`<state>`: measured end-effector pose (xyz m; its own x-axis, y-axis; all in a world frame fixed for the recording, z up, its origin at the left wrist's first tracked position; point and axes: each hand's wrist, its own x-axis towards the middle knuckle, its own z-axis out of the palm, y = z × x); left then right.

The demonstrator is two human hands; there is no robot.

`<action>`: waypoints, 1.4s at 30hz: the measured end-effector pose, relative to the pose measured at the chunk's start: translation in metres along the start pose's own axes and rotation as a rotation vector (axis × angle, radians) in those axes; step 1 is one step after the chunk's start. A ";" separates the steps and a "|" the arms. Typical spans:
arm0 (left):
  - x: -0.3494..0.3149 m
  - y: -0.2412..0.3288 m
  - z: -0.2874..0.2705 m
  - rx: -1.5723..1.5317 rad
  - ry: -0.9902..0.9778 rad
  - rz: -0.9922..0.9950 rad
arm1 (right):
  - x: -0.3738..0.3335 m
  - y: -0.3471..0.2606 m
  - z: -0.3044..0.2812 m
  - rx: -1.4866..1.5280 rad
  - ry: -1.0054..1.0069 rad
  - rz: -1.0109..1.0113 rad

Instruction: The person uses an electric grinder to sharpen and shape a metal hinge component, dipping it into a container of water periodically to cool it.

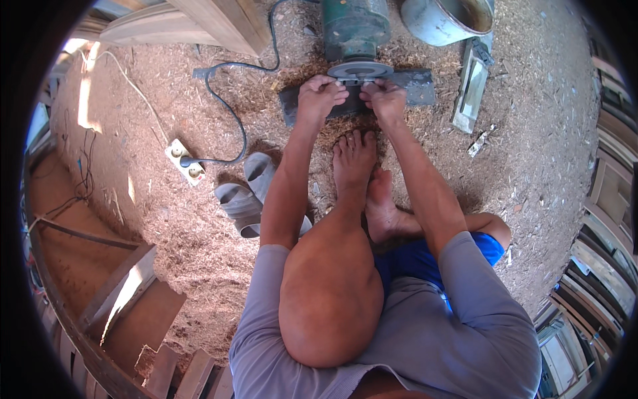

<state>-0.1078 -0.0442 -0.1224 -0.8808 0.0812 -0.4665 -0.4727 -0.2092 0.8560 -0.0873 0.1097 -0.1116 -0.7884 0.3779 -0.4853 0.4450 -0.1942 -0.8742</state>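
Note:
A green electric motor [355,26] stands on the ground ahead of me, with a grey grinding wheel [361,68] on its near end. My left hand [320,98] and my right hand [386,101] meet just in front of the wheel, fingers pinched. Between them is a thin flat metal piece [355,82], held by its two ends close against the wheel. Its exact kind is too small to make out, and whether it touches the wheel cannot be told. Under both hands lies a dark flat board [299,108], partly hidden by them.
A whitish bucket [425,23] and a long narrow metal-and-wood piece [470,90] are to the right. A dark cable [229,100] runs leftward to a power strip [185,161]. Grey sandals [240,203] sit by my bare foot [354,156]. Wood shavings cover the ground; timber lines both sides.

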 end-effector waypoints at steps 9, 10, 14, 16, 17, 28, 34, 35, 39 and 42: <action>-0.004 0.000 -0.009 -0.020 0.044 0.018 | -0.007 -0.005 0.010 -0.053 -0.038 0.023; -0.005 0.001 -0.010 -0.025 0.049 0.022 | -0.007 -0.005 0.012 -0.063 -0.043 0.020; -0.006 0.004 -0.015 -0.034 0.046 0.014 | -0.008 -0.005 0.016 -0.061 -0.054 0.042; -0.006 0.004 -0.015 -0.045 0.047 0.007 | -0.008 -0.004 0.016 -0.040 -0.062 0.030; -0.006 0.004 -0.016 -0.047 0.047 0.007 | -0.008 -0.004 0.016 -0.042 -0.062 0.030; -0.007 0.004 -0.019 -0.077 0.057 0.012 | -0.010 -0.002 0.022 -0.041 -0.055 0.034; -0.007 0.004 -0.022 -0.102 0.071 0.028 | -0.010 0.001 0.028 -0.032 -0.049 0.046; -0.007 0.003 -0.023 -0.102 0.072 0.028 | -0.010 0.001 0.029 -0.032 -0.050 0.045; -0.009 0.005 -0.024 -0.124 0.083 0.034 | -0.009 0.001 0.029 -0.065 -0.059 0.048; -0.012 0.007 -0.021 -0.127 0.074 0.038 | -0.008 0.001 0.026 -0.051 -0.070 0.051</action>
<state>-0.1001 -0.0675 -0.1160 -0.8911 -0.0004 -0.4539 -0.4279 -0.3329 0.8403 -0.0915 0.0833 -0.1094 -0.7912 0.3037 -0.5309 0.5053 -0.1647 -0.8471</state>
